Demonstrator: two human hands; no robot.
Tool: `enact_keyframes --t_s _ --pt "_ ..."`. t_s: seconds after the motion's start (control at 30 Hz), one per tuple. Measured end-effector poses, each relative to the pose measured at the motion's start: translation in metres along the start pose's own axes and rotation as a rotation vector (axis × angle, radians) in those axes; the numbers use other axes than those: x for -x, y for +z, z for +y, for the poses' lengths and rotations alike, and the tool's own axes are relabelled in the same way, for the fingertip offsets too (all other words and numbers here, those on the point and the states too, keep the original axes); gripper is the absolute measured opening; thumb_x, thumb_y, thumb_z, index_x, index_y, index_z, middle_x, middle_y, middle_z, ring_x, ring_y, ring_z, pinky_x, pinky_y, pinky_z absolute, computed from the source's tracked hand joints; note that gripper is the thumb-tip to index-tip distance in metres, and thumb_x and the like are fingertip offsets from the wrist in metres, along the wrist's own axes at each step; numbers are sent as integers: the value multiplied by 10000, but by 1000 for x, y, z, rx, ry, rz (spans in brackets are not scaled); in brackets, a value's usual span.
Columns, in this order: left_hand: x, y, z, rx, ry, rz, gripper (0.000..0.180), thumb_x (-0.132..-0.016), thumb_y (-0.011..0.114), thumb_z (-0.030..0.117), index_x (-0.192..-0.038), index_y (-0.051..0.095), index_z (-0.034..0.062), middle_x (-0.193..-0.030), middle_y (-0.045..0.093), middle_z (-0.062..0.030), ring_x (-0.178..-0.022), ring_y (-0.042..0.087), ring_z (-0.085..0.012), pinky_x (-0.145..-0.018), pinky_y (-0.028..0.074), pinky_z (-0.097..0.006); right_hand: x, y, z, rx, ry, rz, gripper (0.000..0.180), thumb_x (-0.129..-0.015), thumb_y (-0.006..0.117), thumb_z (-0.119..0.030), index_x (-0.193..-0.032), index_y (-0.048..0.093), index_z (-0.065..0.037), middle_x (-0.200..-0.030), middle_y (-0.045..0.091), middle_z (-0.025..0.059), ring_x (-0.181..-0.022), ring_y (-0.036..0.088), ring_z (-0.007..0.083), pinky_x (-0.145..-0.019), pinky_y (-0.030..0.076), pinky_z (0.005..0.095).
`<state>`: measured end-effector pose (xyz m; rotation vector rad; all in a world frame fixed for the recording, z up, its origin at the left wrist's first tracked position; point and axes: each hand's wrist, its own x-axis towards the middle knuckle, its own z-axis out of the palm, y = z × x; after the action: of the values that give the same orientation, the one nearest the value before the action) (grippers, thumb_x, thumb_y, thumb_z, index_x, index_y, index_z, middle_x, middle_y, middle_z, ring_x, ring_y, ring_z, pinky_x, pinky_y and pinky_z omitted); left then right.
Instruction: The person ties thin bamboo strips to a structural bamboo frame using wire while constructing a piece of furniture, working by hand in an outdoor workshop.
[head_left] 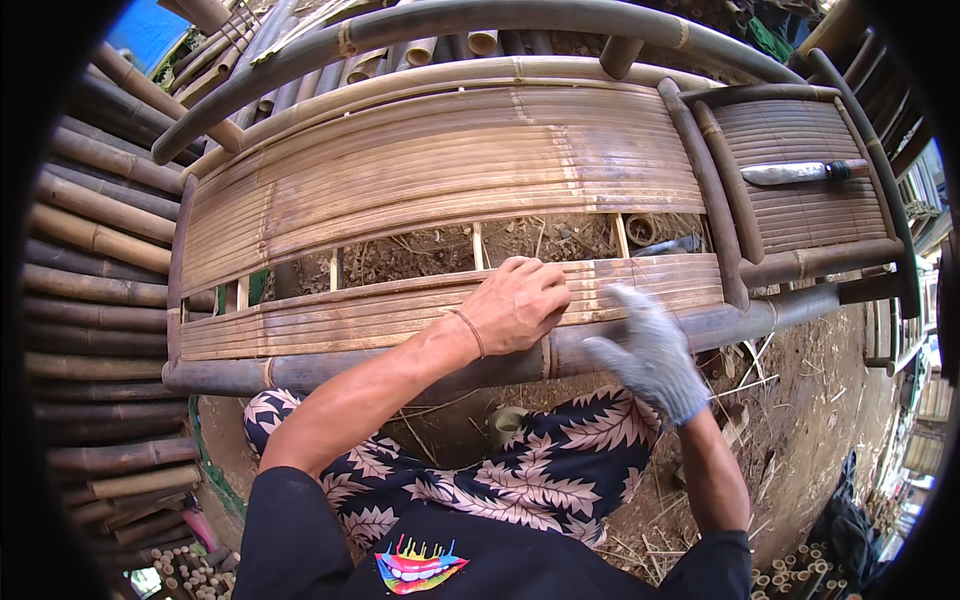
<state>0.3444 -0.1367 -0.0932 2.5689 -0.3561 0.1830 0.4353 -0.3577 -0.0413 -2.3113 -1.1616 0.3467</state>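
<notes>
Bare left hand [520, 305] presses flat, fingers curled, on the bench's [440, 170] front strip of smooth split-bamboo slats [350, 320]; gloved right hand [650, 355] hovers open beside it, holding nothing; a knife [800, 172] lies on the bench's right end

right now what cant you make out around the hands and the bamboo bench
Head view only:
- Right hand: blurred and gloved, so its grip and contact with the slats are unclear.
- Left hand: fingertips curl over the slat edge, hidden from view.
- Knife on the side panel: the handle end is small and bent near the rim.
- Ground under the bench: seen only through the slat gap.
</notes>
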Motion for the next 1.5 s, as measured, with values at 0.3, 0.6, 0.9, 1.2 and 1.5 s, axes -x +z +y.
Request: enact_keyframes --t_s 0.3,0.6,0.9,1.2,1.5 --pt "36 -39 -47 -195 -720 543 114 -868 575 44 -910 678 70 -853 664 -78 -747 684 -295 -762 580 -418 -87 -30 23 -474 256 198 248 -959 649 -240 -963 744 -11 -809 695 80 -710 646 130 -617 573 335" --pt "29 -10 -91 178 -848 -6 172 -807 581 60 -878 718 -16 -869 711 -268 -902 713 -383 -817 563 -469 -184 126 6 72 -278 -570 267 -849 591 -250 -896 716 -19 -921 705 234 -829 686 400 -755 537 488" --pt "37 -46 -76 525 -862 -52 238 -868 697 213 -907 733 -18 -779 700 -108 -749 638 -174 -743 522 -345 -141 93 -19 12 -273 -158 213 -859 671 -251 -971 720 -76 -902 684 185 -875 665 350 -818 540 403" --pt "48 -39 -43 155 -444 321 471 -863 713 170 -1292 599 11 -1347 520 -180 -1144 565 -249 -868 530 -348 -37 -22 -65 -551 -261 -126 91 -831 716 -75 -861 678 2 -887 670 106 -866 638 232 -795 513 398" --pt "13 -19 108 358 225 362 275 -950 636 293 -800 573 72 -782 510 -77 -698 520 -250 -645 474 -378 -61 4 -21 -652 546 -329 616 -1004 478 -578 -868 678 -11 -730 679 83 -651 634 147 -651 514 323"
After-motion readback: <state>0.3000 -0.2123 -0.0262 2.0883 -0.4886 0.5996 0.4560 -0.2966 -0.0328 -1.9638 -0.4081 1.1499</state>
